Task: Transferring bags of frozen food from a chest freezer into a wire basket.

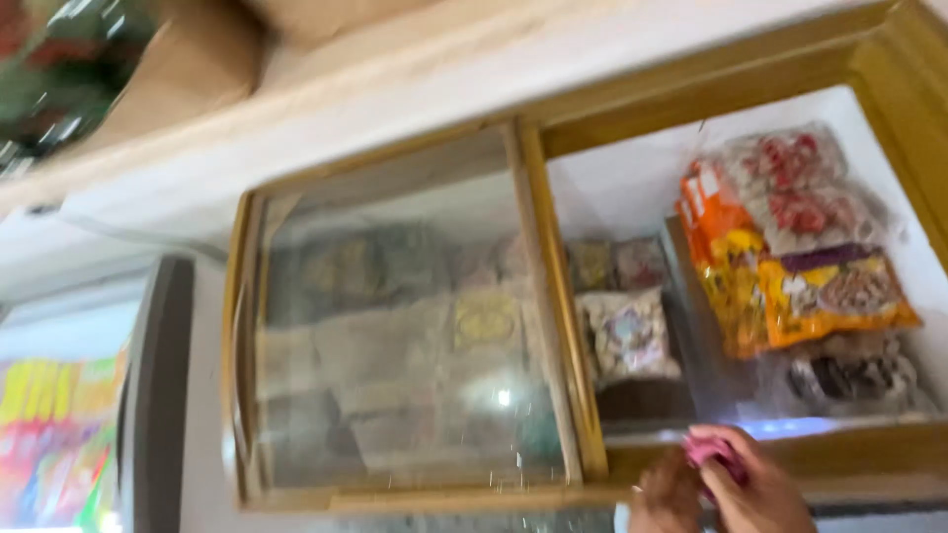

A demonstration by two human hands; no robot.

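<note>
I look down into a white chest freezer [632, 178] with a yellow-framed sliding glass lid [395, 326] pushed left, leaving the right half uncovered. My left hand [664, 498] and my right hand [755, 484] meet at the freezer's near rim, bottom centre-right. Both pinch a small pink object [713, 451] between them; the blur hides what it is. Inside the uncovered half lie orange and clear bags of frozen food [800, 266], and a pale speckled packet [628, 334] lies deeper down.
More frosted packets show dimly under the glass lid. A second cabinet with colourful packaging [54, 444] stands at the left, behind a dark grey edge [158, 395]. Brown cardboard [188, 59] sits beyond the freezer's far side.
</note>
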